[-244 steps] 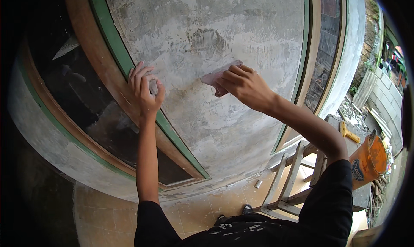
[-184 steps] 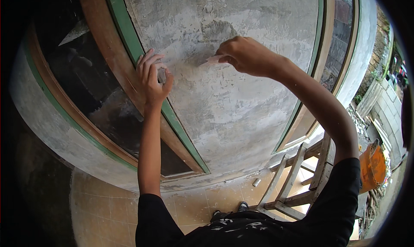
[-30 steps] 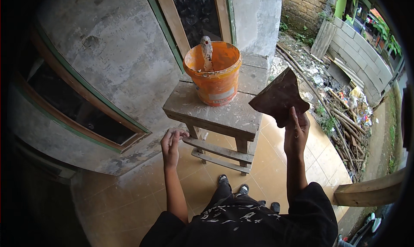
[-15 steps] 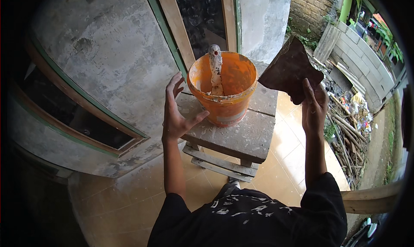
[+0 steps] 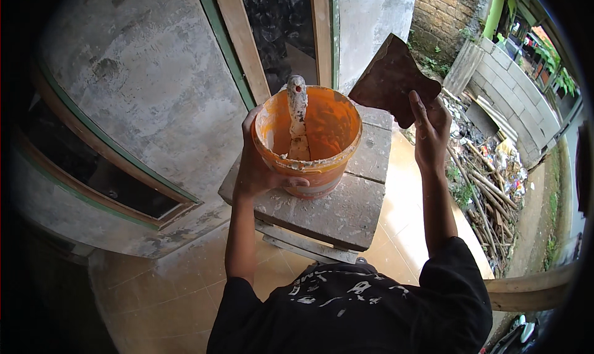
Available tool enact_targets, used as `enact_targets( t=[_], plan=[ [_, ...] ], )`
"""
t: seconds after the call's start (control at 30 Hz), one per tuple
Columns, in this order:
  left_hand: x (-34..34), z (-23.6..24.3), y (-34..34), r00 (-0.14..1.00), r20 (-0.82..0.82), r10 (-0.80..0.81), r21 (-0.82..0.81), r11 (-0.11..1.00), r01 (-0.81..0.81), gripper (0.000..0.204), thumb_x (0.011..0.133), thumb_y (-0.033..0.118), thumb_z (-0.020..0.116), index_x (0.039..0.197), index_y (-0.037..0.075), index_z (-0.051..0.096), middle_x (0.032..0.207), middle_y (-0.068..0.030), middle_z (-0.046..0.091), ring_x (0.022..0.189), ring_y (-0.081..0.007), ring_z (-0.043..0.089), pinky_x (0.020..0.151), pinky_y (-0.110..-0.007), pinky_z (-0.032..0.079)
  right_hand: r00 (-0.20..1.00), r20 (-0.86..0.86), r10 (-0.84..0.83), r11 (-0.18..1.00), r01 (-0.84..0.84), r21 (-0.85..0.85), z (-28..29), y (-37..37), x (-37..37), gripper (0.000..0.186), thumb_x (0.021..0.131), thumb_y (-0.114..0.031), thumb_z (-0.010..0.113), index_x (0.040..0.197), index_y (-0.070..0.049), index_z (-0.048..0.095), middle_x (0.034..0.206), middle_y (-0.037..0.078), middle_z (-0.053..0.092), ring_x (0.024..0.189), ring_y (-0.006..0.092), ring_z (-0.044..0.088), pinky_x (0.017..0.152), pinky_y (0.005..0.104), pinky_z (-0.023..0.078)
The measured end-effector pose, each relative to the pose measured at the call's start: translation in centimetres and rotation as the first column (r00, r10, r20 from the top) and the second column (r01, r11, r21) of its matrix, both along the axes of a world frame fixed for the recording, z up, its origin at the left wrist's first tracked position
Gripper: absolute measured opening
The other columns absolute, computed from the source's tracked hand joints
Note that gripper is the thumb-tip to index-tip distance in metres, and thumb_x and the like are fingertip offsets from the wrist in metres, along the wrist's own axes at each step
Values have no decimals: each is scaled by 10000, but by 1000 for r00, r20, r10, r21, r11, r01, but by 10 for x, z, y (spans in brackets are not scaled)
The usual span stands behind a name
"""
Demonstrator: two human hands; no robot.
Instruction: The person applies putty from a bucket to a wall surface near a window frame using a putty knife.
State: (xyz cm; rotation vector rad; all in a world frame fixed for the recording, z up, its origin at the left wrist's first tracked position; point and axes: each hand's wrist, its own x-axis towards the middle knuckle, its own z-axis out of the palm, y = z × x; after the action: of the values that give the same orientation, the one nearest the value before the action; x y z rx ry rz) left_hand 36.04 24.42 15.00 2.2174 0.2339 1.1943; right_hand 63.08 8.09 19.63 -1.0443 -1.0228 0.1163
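An orange bucket [image 5: 315, 174], its rim and inner wall smeared with pale paste, stands on a worn wooden stool [image 5: 334, 221]. My left hand [image 5: 250, 165] is wrapped round the bucket's left side, the thumb across its front and the fingers partly hidden behind it. Inside the bucket a paste-crusted scraper [image 5: 298, 116] leans with its handle up above the rim; its lower end is hidden. To the right of the bucket, my right hand [image 5: 431, 128] pinches a flat, dark brown piece of irregular shape [image 5: 396, 79] by its lower corner, holding it up in the air.
A patchy grey wall [image 5: 148, 63] with wood-framed windows rises on the left and ahead. Tan tiles [image 5: 185, 286] cover the floor around the stool. On the right lie sticks and rubbish [image 5: 495, 193] beside a grey block wall [image 5: 513, 88], with a wooden rail [image 5: 526, 286] nearer.
My left hand has closed in from beside the bucket and taken hold of it. The view has shifted, and the bucket appears slightly lower. My right hand still holds the brown piece.
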Motion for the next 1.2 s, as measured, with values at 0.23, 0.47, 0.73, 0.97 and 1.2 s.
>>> enact_targets(
  t=[0.23, 0.47, 0.73, 0.97, 1.2],
  plan=[
    [-3, 2, -5, 1000, -15, 15, -73, 997, -16, 1445, 362, 412, 999, 1453, 48, 125, 1463, -163, 323, 1344, -308, 400, 1142, -457, 355, 872, 467, 145, 989, -111, -100, 59, 24, 18, 266, 919, -41, 660, 1175, 23, 625, 1046, 103, 716, 957, 175, 690, 869, 311, 540],
    [-3, -4, -8, 1000, -3, 29, -166, 986, -29, 1499, 348, 488, 985, 1474, 24, 110, 1443, -169, 328, 1337, -316, 399, 1135, -467, 356, 454, 861, 228, 973, -133, -187, 111, 79, 2, 311, 864, 5, 657, 1175, -15, 648, 1010, 161, 728, 914, 280, 727, 799, 378, 609],
    [-4, -3, -1, 996, -54, 73, -47, 996, -76, 1510, 337, 526, 972, 1474, 20, 118, 1444, -158, 332, 1343, -311, 391, 1133, -457, 358, 81, 966, 245, 961, -148, -232, 117, 105, -14, 240, 869, -1, 632, 1103, 1, 681, 946, 194, 726, 860, 279, 734, 725, 382, 601],
    [-2, -1, -4, 998, -25, 57, -86, 995, -59, 1481, 336, 530, 968, 1461, 30, 146, 1453, -158, 317, 1342, -305, 392, 1132, -458, 359, 14, 954, 299, 943, -159, -293, 125, 117, -19, 230, 829, 42, 624, 1052, 32, 677, 908, 215, 714, 862, 339, 718, 718, 429, 577],
    [-5, -2, -2, 997, -37, 69, -112, 991, -72, 1480, 322, 504, 978, 1457, 30, 156, 1437, -159, 349, 1331, -304, 409, 1126, -459, 369, 106, 891, 442, 897, -48, -439, 131, 111, -16, 261, 855, 66, 620, 1112, 41, 659, 1002, 193, 717, 910, 273, 719, 808, 362, 611]
  ],
)
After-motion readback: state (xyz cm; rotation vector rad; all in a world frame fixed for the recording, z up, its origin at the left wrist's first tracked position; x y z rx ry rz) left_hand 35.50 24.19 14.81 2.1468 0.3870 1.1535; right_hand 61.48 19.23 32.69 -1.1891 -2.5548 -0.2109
